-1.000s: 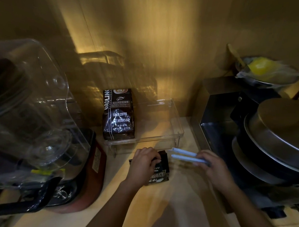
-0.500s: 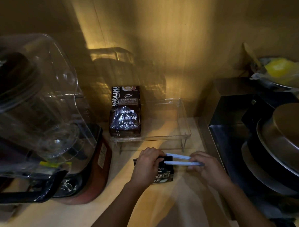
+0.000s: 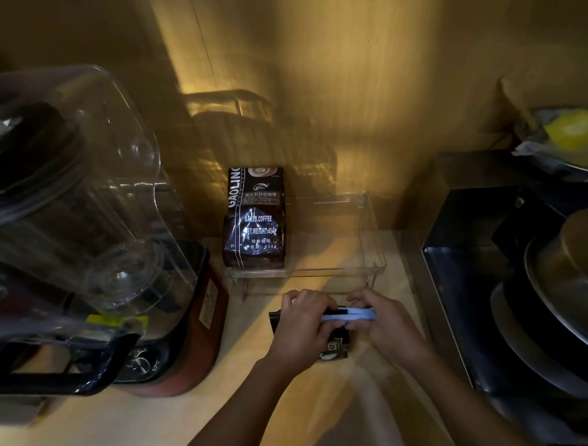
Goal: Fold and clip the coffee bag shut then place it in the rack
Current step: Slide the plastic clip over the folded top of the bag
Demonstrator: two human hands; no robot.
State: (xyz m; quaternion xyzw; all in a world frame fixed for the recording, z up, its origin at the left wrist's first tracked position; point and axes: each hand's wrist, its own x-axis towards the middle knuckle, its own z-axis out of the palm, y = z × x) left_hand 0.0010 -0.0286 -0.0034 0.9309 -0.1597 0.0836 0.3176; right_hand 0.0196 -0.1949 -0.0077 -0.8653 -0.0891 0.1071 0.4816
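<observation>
A small dark coffee bag (image 3: 335,346) lies on the wooden counter in front of the clear rack (image 3: 374,240). My left hand (image 3: 303,321) presses down on the bag's folded top. A pale blue sealing clip (image 3: 351,315) straddles that fold, its two arms on either side of the dark edge. My right hand (image 3: 384,323) grips the clip's right end. Most of the bag is hidden under my hands. A second, larger coffee bag (image 3: 255,217) stands upright in the rack's left side.
A blender with a clear jug (image 3: 75,193) and red base (image 3: 196,340) stands at the left. A dark metal box (image 3: 467,237) and stacked pans (image 3: 558,302) fill the right. A bowl with something yellow (image 3: 574,130) sits at the back right.
My right hand has slid the blue clip leftward onto the bag's folded top, closing the gap to my left hand. The view has also shifted slightly.
</observation>
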